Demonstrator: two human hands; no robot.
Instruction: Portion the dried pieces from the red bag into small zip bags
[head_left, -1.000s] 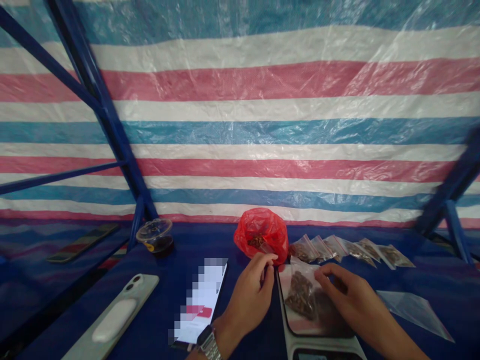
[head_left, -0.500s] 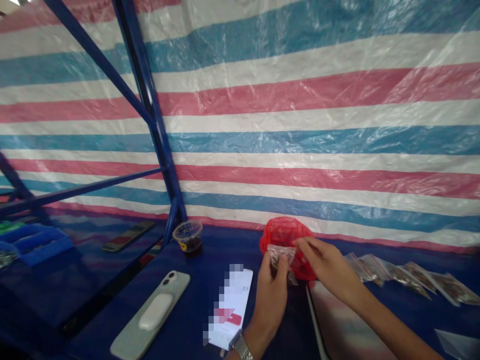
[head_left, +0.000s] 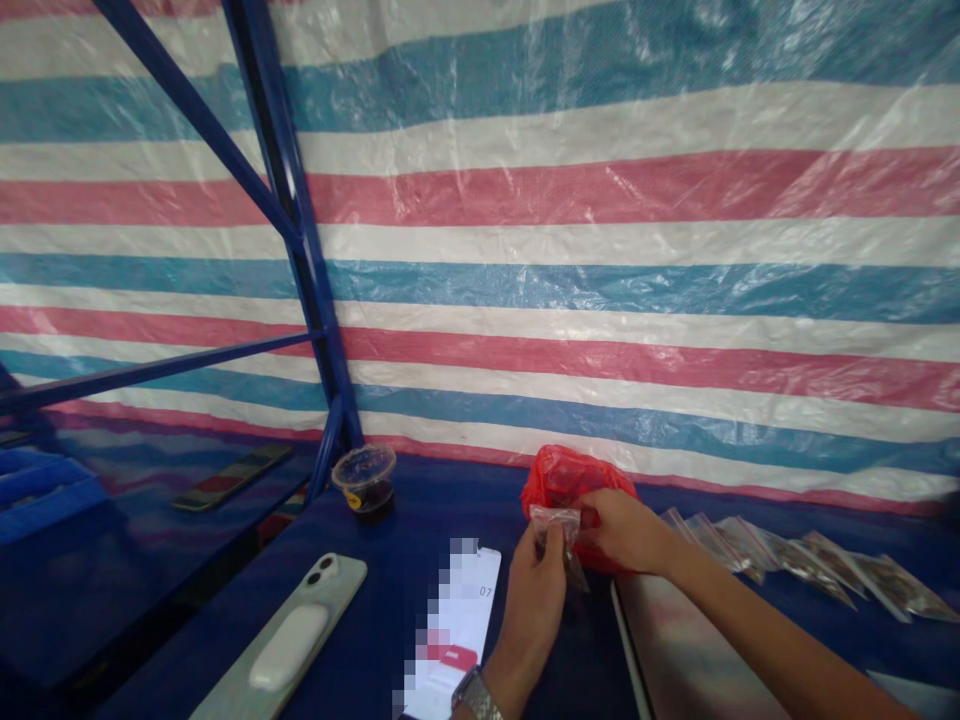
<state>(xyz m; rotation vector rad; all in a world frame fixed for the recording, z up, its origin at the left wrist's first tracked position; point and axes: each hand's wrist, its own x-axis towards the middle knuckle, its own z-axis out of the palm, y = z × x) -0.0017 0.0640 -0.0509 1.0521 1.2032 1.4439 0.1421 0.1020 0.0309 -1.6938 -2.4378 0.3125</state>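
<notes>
My left hand [head_left: 531, 610] and my right hand [head_left: 624, 532] both pinch the top of a small transparent zip bag [head_left: 555, 530] with a little dark matter inside. The bag hangs just in front of a crumpled red plastic bag [head_left: 574, 480], which my right fingers nearly touch. A metal wristwatch [head_left: 475, 695] sits on my left wrist. Below my right forearm lies the pan of a kitchen scale [head_left: 679, 650], holding nothing that I can see.
Several small filled bags [head_left: 795, 560] lie in a row to the right. A phone with a blurred screen [head_left: 454, 630], a cased phone [head_left: 285, 640] and a lidded plastic cup [head_left: 365, 478] stand on the blue tabletop [head_left: 180, 620]. A striped tarpaulin on blue metal framing rises behind.
My hands have moved from the scale to the red bag and now hold a small bag between them. The view has swung left, leaving the scale mostly out of frame.
</notes>
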